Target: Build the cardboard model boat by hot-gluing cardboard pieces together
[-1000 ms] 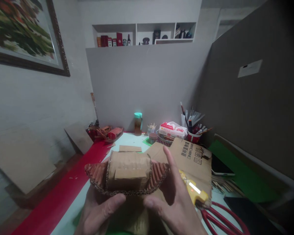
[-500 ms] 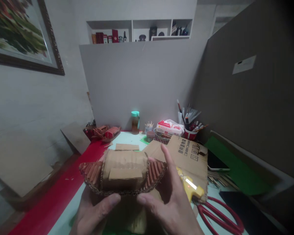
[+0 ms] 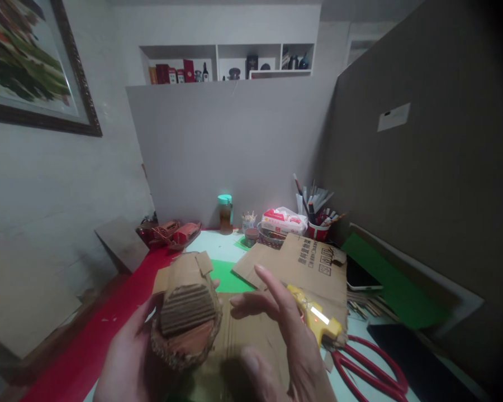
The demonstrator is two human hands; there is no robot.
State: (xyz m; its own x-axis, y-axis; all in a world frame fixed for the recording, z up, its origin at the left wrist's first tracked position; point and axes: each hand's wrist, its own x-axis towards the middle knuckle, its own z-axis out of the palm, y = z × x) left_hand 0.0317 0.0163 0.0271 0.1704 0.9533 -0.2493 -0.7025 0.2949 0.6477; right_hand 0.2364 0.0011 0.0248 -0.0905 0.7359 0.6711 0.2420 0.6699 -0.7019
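Note:
A small cardboard model boat (image 3: 188,310) with an arched canopy is held up in front of me, one end facing me. Its corrugated ribs show under the arch, with a reddish-brown deck below and a rough, frayed rim. My left hand (image 3: 123,352) grips it from the left and underneath; part of those fingers is hidden behind it. To the right, my right hand (image 3: 287,340) is apart from the boat, thumb and fingers spread with nothing between them. Just beyond that hand lies a yellow glue gun (image 3: 318,317) on cardboard.
Red-handled scissors (image 3: 373,371) lie at the right front beside a dark flat panel (image 3: 419,357). A printed cardboard sheet (image 3: 293,251) covers the middle right. Behind stand a bottle (image 3: 225,215), a tissue pack (image 3: 284,221) and a pen cup (image 3: 318,230). Reddish model boats (image 3: 184,233) sit back left.
The boat has turned from broadside to end-on and shifted left in my left hand. My right hand has let go of it. The view has shifted slightly.

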